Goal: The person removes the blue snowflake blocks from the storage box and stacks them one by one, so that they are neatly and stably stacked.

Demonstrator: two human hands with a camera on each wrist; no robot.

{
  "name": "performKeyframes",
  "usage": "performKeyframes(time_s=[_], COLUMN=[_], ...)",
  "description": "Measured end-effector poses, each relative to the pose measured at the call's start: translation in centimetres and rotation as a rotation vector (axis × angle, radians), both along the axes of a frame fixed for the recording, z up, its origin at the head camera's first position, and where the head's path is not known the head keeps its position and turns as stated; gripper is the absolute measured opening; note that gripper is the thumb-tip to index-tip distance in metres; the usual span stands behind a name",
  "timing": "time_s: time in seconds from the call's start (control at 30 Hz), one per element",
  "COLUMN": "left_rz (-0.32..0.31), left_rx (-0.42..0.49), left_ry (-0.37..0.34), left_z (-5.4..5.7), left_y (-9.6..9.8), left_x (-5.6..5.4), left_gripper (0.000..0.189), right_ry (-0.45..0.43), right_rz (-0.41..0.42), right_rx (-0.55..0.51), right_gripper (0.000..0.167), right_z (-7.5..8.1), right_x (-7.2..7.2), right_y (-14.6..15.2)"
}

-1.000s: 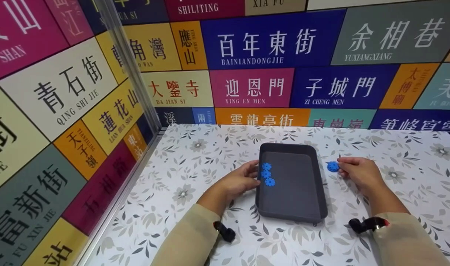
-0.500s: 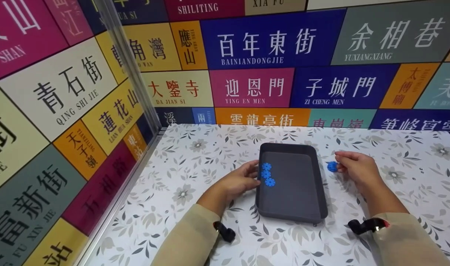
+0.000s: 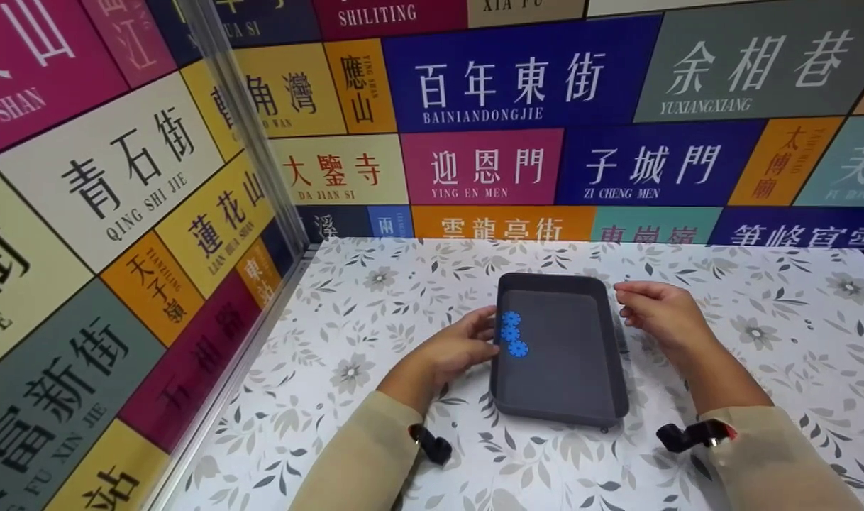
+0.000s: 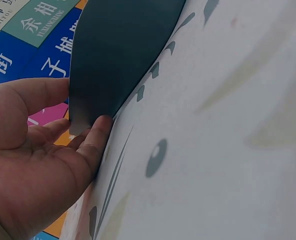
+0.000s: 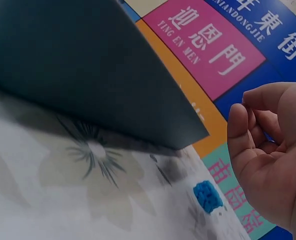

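In the head view, a dark grey rectangular tray (image 3: 560,383) lies on the table, with three blue notched discs (image 3: 511,333) in a row near its left wall. My left hand (image 3: 455,348) holds that wall; in the left wrist view the thumb reaches the rim and fingertips touch the outer side low down. My right hand (image 3: 662,312) hovers beside the tray's far right side, thumb and index fingertips together. Nothing shows between those fingertips. In the right wrist view, a small blue pile (image 5: 208,196) sits on the table below this hand; the hand hides it in the head view.
A white tablecloth (image 3: 375,312) with grey leaf and flower prints covers the table. Walls of colourful sign panels (image 3: 517,78) stand behind and to the left, joined at a metal corner post (image 3: 255,113). Both wrists carry black camera mounts (image 3: 694,434).
My right hand has lifted off the blue pile and moved left and away toward the tray's far right side. The left hand, the tray and its discs have stayed in place.
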State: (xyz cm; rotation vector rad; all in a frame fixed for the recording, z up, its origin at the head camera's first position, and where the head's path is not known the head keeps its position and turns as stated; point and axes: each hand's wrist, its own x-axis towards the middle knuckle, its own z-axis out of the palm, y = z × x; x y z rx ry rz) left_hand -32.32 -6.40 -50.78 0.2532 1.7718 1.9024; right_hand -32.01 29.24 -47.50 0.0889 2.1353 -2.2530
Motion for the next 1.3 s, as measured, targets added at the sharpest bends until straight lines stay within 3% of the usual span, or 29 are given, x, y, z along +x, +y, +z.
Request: performKeyframes(time_s=[0.43, 0.93, 1.3], left_rz=[-0.01, -0.007, -0.044], left_rx=[0.005, 0.005, 0.018], left_ry=[-0.004, 0.005, 0.015], left_z=[0.0, -0.2, 0.0], left_y=[0.0, -0.1, -0.1], left_x=[-0.2, 0.0, -0.1], left_gripper=[0.088, 0.086, 0.086], right_ry=[0.038, -0.033, -0.075], right_rz=[0.097, 0.146, 0.156], right_rx=[0.095, 0.076, 0.165], right_gripper=[0.007, 0.01, 0.031], right_z=[2.8, 2.2, 1.1], right_x=[0.0, -4.8, -7.0], right_y=[-5.2, -9.7, -12.0])
